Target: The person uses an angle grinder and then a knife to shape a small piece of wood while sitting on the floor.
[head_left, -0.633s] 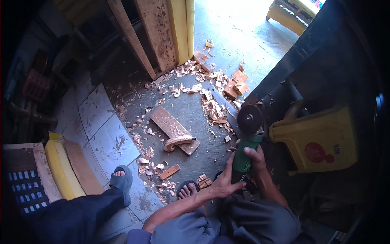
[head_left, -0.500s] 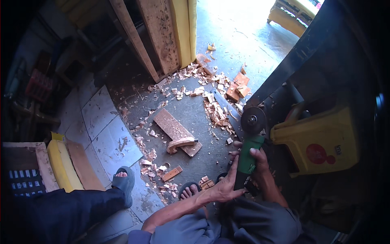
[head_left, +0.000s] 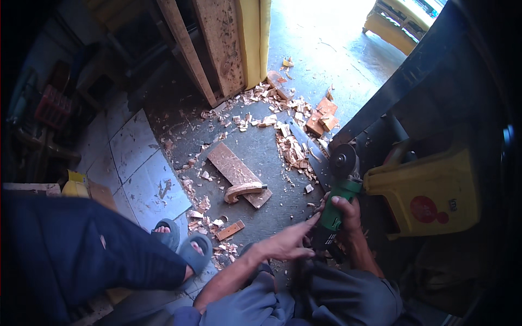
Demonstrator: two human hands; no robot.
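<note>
My right hand (head_left: 349, 214) is wrapped round the green body of an angle grinder (head_left: 334, 214), its thumb lying on top. The grinder's disc (head_left: 343, 160) points away from me. Beside the grinder's lower end is my left hand (head_left: 287, 240), slightly blurred, with fingers stretched out and apart; its fingertips come close to the tool, and I cannot tell whether they touch. On the floor ahead lies a flat board (head_left: 236, 173). A curved wooden piece (head_left: 244, 190) with a dark end rests on it.
Wood chips (head_left: 293, 149) litter the floor. A saw blade (head_left: 307, 144) lies among them, near wood blocks (head_left: 323, 117). A yellow jerrycan (head_left: 429, 190) stands at right. Another person's sandalled foot (head_left: 196, 254) is at left, near white tiles (head_left: 147, 176). A wooden frame (head_left: 220, 49) stands ahead.
My left hand has come away from the grinder's body toward the left, its fingers opening. The grinder has shifted slightly. The other person's leg has moved inward, and a second sandal now shows.
</note>
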